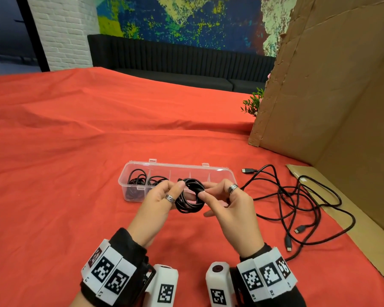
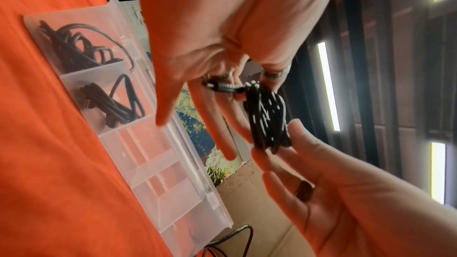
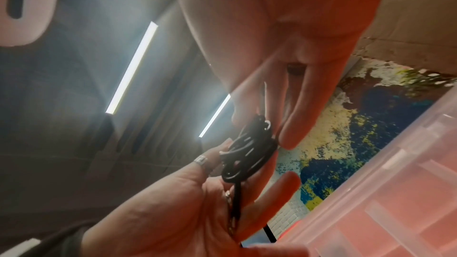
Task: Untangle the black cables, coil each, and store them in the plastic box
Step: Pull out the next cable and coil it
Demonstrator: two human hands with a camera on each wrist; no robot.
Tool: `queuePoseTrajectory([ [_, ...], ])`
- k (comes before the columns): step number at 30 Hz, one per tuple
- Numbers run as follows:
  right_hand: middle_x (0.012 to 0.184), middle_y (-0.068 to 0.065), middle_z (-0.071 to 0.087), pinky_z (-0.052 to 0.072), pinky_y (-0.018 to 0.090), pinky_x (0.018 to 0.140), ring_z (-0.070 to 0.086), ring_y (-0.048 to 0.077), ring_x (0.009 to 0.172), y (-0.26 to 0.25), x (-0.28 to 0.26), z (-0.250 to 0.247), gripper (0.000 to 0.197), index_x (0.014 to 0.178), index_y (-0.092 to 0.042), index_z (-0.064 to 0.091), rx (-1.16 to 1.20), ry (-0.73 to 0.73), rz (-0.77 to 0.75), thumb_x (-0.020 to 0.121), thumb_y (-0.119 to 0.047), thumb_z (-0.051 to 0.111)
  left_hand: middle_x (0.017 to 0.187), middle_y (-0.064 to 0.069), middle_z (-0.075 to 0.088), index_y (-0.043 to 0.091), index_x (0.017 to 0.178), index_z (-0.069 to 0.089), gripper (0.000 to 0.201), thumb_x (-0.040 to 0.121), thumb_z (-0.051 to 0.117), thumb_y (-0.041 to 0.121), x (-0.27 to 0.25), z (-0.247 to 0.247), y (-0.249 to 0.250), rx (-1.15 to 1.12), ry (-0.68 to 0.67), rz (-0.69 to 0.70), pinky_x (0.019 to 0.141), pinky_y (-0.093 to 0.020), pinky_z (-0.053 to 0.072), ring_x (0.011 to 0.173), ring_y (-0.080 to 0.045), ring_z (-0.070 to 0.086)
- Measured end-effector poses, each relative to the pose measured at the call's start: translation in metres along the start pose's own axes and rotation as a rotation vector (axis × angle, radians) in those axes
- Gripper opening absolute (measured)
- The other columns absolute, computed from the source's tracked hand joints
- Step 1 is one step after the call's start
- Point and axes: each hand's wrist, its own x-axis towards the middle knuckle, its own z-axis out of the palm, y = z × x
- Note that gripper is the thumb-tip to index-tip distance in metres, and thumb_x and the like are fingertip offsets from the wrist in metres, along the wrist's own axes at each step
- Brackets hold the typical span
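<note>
Both hands hold a small coil of black cable (image 1: 182, 204) just above the red cloth, in front of the clear plastic box (image 1: 180, 168). My left hand (image 1: 177, 187) pinches the coil's left side, and my right hand (image 1: 203, 190) pinches its right side at a wrap. In the left wrist view, the coil (image 2: 268, 120) hangs between the left hand's fingers (image 2: 230, 144) and the right hand (image 2: 321, 183), with a plug (image 2: 222, 87) at its top. The right wrist view shows the same coil (image 3: 247, 153). The box's two left compartments hold coiled cables (image 1: 138, 178).
A loose tangle of black cables (image 1: 283, 191) with several plugs lies on the cloth to the right of the box. A tall cardboard wall (image 1: 330, 96) stands at the right, with a flat cardboard strip at its foot. A small plant (image 1: 253, 103) stands behind it.
</note>
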Motion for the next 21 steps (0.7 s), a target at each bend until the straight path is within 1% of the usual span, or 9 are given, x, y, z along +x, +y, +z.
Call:
queuePoseTrajectory([
  [2,0.091,-0.003,0.072,0.058,0.035,0.055,0.069,0.015,0.072,-0.002,-0.002,0.002,0.022,0.067,-0.016,0.055,-0.026,0.024,-0.06,0.081,-0.008,0.07,0.077,-0.008,0.071,-0.002,0.088,0.058,0.043,0.086,0.058,0.041,0.001,-0.001,-0.001,0.08,0.037,0.054,0.075,-0.031,0.051,0.073,-0.013,0.064],
  [4,0.091,-0.003,0.072,0.058,0.034,0.055,0.069,0.011,0.076,-0.003,-0.003,0.002,0.021,0.069,-0.016,0.054,-0.064,0.03,-0.119,0.083,-0.009,0.068,0.066,-0.002,0.068,0.003,0.082,0.056,0.044,0.081,0.058,0.047,0.001,-0.002,0.002,0.122,0.037,0.063,0.07,-0.032,0.052,0.065,-0.013,0.064],
  [7,0.088,-0.008,0.071,0.059,0.035,0.055,0.069,0.008,0.076,-0.004,-0.004,0.002,0.022,0.071,-0.02,0.052,-0.087,0.036,-0.14,0.085,-0.009,0.065,0.064,-0.005,0.067,0.006,0.078,0.056,0.042,0.078,0.065,0.048,0.001,-0.006,0.004,0.1,-0.006,0.01,0.072,-0.044,0.056,0.061,-0.028,0.068],
  [10,0.086,-0.009,0.072,0.059,0.039,0.059,0.069,0.008,0.073,-0.003,-0.004,0.003,0.02,0.073,-0.024,0.049,-0.101,0.043,-0.161,0.086,-0.016,0.062,0.066,-0.002,0.064,0.016,0.071,0.059,0.039,0.071,0.067,0.053,0.001,-0.011,0.004,0.142,-0.038,-0.01,0.079,-0.044,0.052,0.068,-0.021,0.064],
  [11,0.086,-0.009,0.072,0.059,0.04,0.061,0.069,0.008,0.073,-0.003,-0.004,0.003,0.019,0.073,-0.025,0.048,-0.108,0.037,-0.17,0.085,-0.018,0.061,0.069,-0.002,0.065,0.015,0.074,0.06,0.036,0.074,0.068,0.05,0.0,-0.01,0.004,0.118,-0.046,-0.028,0.08,-0.043,0.051,0.073,-0.021,0.063],
  [13,0.089,-0.01,0.072,0.058,0.04,0.065,0.069,0.006,0.076,-0.003,-0.003,0.004,0.018,0.074,-0.026,0.047,-0.124,0.012,-0.187,0.085,-0.02,0.06,0.083,-0.012,0.069,0.003,0.087,0.059,0.034,0.085,0.057,0.037,-0.001,-0.006,0.006,0.03,-0.032,-0.072,0.08,-0.044,0.055,0.081,-0.026,0.065],
  [15,0.095,-0.013,0.07,0.057,0.037,0.071,0.068,0.003,0.083,-0.004,-0.003,0.006,0.017,0.073,-0.026,0.047,-0.147,-0.03,-0.215,0.083,-0.026,0.061,0.095,-0.016,0.071,-0.006,0.1,0.055,0.034,0.093,0.046,0.026,-0.003,-0.001,0.01,-0.073,0.0,-0.102,0.068,-0.039,0.058,0.08,-0.025,0.068],
  [18,0.101,-0.015,0.068,0.054,0.03,0.077,0.066,-0.001,0.093,-0.005,-0.003,0.006,0.015,0.072,-0.031,0.049,-0.167,-0.04,-0.268,0.079,-0.038,0.061,0.086,-0.011,0.072,-0.008,0.107,0.054,0.034,0.095,0.042,0.021,-0.004,0.0,0.016,-0.256,0.0,-0.105,0.062,-0.031,0.057,0.071,-0.018,0.069],
  [21,0.1,-0.015,0.068,0.052,0.024,0.074,0.064,0.0,0.095,-0.005,-0.003,0.005,0.012,0.069,-0.029,0.058,-0.132,-0.004,-0.296,0.075,-0.033,0.068,0.09,-0.017,0.071,-0.008,0.111,0.054,0.039,0.095,0.041,0.024,-0.006,0.003,0.018,-0.371,0.008,-0.123,0.067,-0.037,0.058,0.078,-0.024,0.068],
])
